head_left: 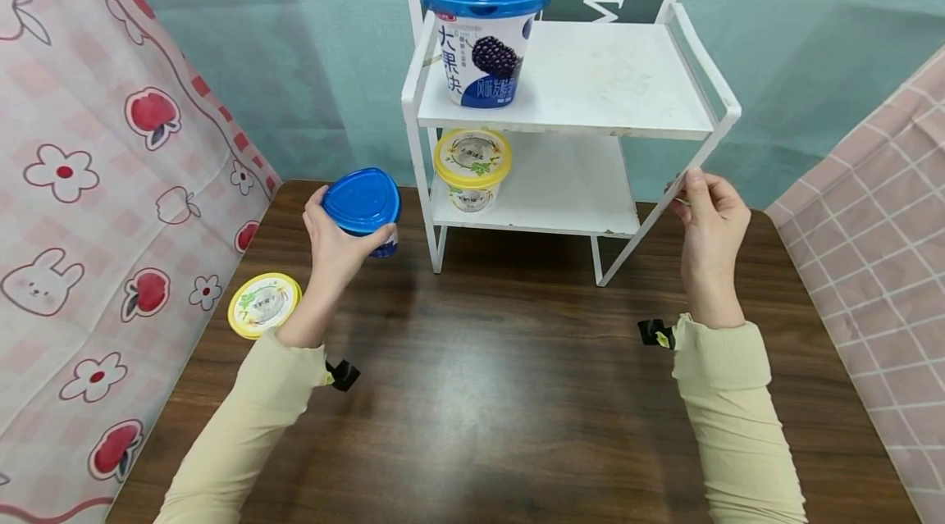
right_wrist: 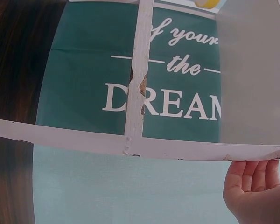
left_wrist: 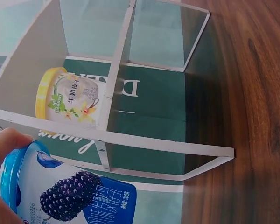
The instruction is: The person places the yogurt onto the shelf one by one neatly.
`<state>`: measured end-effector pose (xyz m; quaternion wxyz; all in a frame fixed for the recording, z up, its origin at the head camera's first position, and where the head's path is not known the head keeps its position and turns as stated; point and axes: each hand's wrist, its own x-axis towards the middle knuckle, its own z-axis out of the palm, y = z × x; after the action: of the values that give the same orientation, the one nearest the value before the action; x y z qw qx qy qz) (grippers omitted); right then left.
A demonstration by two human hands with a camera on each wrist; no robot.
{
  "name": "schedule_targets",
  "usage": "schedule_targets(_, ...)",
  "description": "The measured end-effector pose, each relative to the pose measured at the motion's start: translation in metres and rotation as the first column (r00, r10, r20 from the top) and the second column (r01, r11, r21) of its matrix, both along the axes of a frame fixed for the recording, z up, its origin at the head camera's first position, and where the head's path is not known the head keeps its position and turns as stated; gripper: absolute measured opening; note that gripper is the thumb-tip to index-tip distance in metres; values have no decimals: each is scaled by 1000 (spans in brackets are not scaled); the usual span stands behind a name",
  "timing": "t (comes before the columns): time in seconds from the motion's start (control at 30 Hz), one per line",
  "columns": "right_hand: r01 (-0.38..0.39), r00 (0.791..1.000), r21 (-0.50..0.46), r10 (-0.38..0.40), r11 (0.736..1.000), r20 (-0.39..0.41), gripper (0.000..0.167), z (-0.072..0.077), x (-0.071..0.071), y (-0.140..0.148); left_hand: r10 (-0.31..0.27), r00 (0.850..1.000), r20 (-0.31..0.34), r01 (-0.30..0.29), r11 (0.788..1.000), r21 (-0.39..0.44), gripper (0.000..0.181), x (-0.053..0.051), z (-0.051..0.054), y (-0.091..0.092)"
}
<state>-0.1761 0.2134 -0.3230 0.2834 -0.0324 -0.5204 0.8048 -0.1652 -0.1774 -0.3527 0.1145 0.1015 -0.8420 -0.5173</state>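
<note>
The left hand (head_left: 332, 241) is clasped round a white cup with a translucent blue lid and a blackberry print (head_left: 362, 202), thumb and fingers at the lid. This cup is just left of a white two-tier metal rack (head_left: 613, 73), tilted; whether its base touches the desk cannot be determined. The right hand (head_left: 710, 233) grips the rack's right-hand frame, thumb on one side and fingers on the other.

The rack stands at the far side of a dark brown wood-grain desk (head_left: 480, 409). A second blue-lidded blackberry cup (head_left: 483, 24) stands upright at the left end of the top shelf. Below it, a pale tub with a yellow-rimmed lid (head_left: 472, 167) stands upright at the left end of the lower shelf. The rack's left frame lies between this tub and the held cup, barring direct side access. Paint is chipped on the rack's crossbar in the right wrist view.

A round yellow-rimmed lid (head_left: 263, 305) shows on the left of the desk, nearer than the held cup and close beside the left wrist; what lies under it is hidden.

A dark green panel with white lettering (head_left: 568, 7) is behind the rack, against a pale blue-green curtain (head_left: 332, 56). Apple-and-rabbit printed cloth (head_left: 111, 204) borders the left, pink checked cloth (head_left: 886, 220) the right.
</note>
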Motion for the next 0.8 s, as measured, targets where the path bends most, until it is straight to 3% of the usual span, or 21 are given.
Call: schedule_targets(0.8, -8, 999, -12, 7, 1000, -34, 19, 0, -2, 0, -99, 994, 40, 101, 994, -41, 92, 29, 29, 5)
